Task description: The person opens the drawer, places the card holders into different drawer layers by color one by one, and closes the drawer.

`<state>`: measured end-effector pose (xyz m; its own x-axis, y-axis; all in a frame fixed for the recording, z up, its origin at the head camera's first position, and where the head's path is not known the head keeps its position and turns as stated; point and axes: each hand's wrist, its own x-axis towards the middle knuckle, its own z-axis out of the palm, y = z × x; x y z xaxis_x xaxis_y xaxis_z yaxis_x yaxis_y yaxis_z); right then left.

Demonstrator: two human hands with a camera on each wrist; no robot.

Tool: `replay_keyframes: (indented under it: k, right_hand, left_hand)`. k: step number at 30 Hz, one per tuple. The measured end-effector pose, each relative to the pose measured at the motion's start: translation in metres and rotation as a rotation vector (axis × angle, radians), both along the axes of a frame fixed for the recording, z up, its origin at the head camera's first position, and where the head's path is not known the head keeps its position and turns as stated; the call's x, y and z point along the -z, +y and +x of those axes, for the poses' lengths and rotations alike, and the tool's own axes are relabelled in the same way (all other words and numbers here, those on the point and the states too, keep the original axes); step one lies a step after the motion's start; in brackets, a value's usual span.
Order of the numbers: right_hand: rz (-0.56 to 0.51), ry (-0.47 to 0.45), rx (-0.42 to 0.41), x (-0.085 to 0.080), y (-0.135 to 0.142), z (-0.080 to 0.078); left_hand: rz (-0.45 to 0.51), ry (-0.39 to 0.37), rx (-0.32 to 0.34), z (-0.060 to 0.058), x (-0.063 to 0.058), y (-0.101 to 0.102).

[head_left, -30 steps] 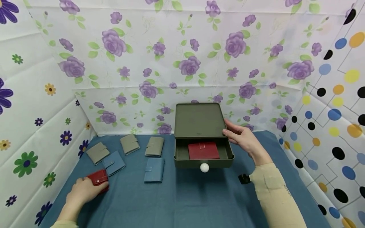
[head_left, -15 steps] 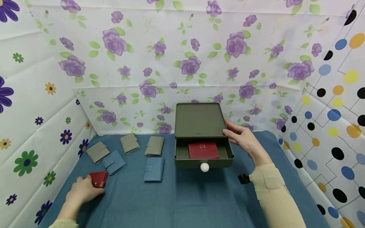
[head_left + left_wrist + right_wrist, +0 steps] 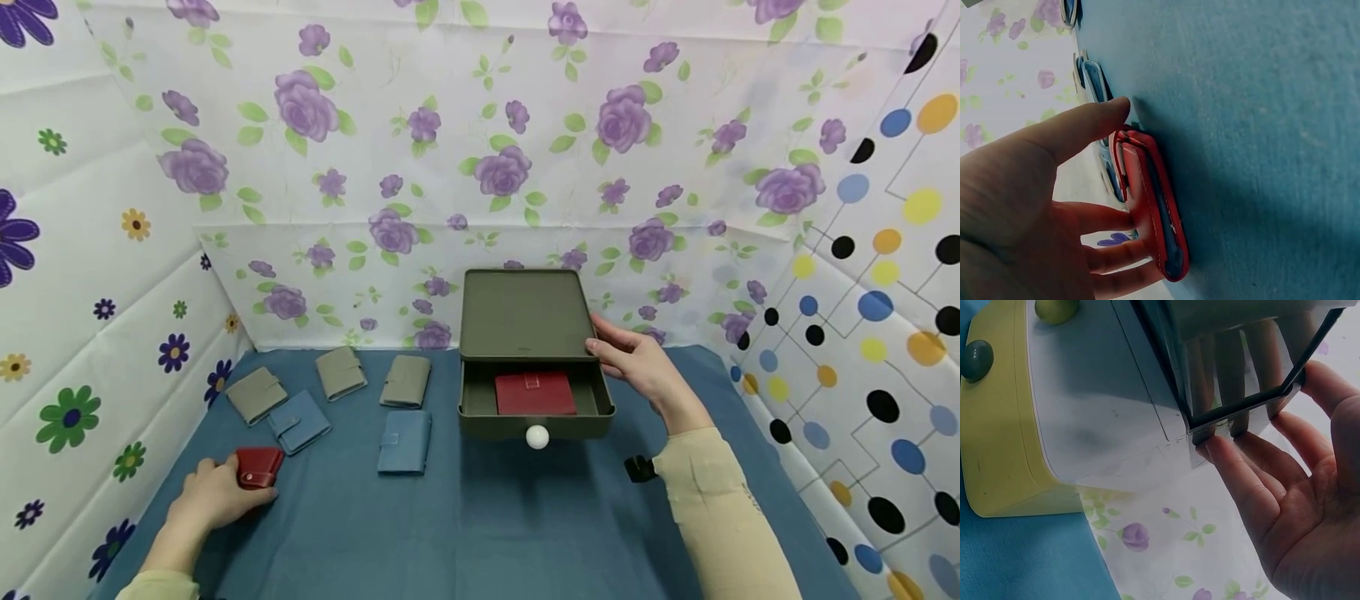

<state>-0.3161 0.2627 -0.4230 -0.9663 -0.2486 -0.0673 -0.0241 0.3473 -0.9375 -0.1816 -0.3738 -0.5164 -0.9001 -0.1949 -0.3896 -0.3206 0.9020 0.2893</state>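
Observation:
A red wallet (image 3: pixel 259 467) with a snap strap rests on the cloth at front left. My left hand (image 3: pixel 213 498) is around its near side; in the left wrist view the fingers touch the wallet's face while the thumb (image 3: pixel 1094 125) sticks out past its end, not pressed on it. My right hand (image 3: pixel 637 367) rests at the right front corner of an olive drawer box (image 3: pixel 525 312), thumb on the lid's edge, fingers along the side. Its drawer (image 3: pixel 480 425) with a white knob (image 3: pixel 537 437) is pulled out, holding another red wallet (image 3: pixel 534 393).
Blue wallets (image 3: pixel 300 421) (image 3: pixel 405 442) and grey-beige wallets (image 3: pixel 257 393) (image 3: pixel 341 372) (image 3: pixel 406 381) lie left of the box. The right wrist view shows a white panel (image 3: pixel 1091 394) and a yellow one (image 3: pixel 997 419) with round knobs. Patterned sheets (image 3: pixel 375 167) hang behind and at both sides.
The left hand has turned the red wallet slightly on the cloth and drawn back a little, its grip loosening. The right hand and the drawer have stayed put.

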Motion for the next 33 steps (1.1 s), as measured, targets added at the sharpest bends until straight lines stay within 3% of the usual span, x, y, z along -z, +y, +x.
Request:
replay_keyframes:
  k: [12, 33]
  right_hand:
    - [-0.018, -0.007, 0.003, -0.0005, -0.0006, -0.0022]
    - [-0.047, -0.009, 0.011, 0.0031, -0.0008, 0.0012]
  left_hand:
    - [-0.026, -0.023, -0.018, -0.009, 0.0004, 0.0002]
    - [-0.016, -0.019, -0.011, -0.0015, -0.0017, 0.0074]
